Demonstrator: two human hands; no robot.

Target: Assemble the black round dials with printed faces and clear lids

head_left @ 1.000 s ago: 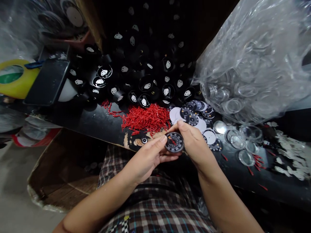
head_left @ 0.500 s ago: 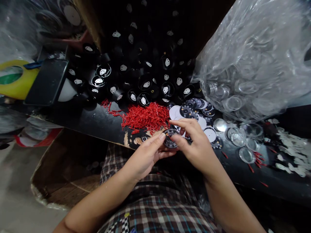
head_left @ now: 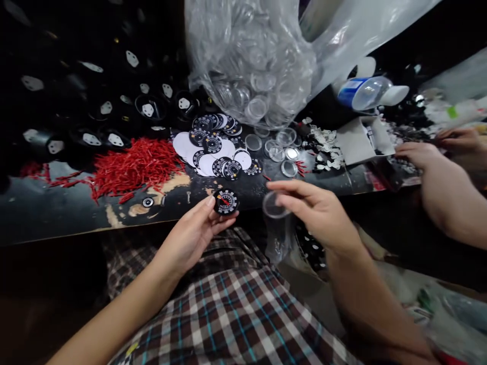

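Note:
My left hand (head_left: 198, 225) is closed on a small round black gauge (head_left: 225, 202), thumb at its rim and fingers beneath. Its dial faces up, with white numbers and a red pointer across the middle. Pinched between the thumb and fingers of my right hand (head_left: 312, 208) is a clear round cover (head_left: 274, 205), held to the right of the gauge and apart from it. Beyond my hands lie a heap of red pointers (head_left: 133, 167) and a spread of printed dial discs (head_left: 213, 144), some showing plain white backs.
Loose clear covers (head_left: 276, 149) lie below a plastic bag (head_left: 254, 66) full of them. Black housings (head_left: 148, 107) crowd the back left. White plate parts (head_left: 329, 147), a white box (head_left: 365, 139) and a bottle (head_left: 371, 94) stand right. Another person's arm (head_left: 452, 192) reaches in there.
The view has swung to the right. My right hand has left the gauge's dial and now holds a clear cover. The gauge stays in my left hand, its red pointer now plainly visible.

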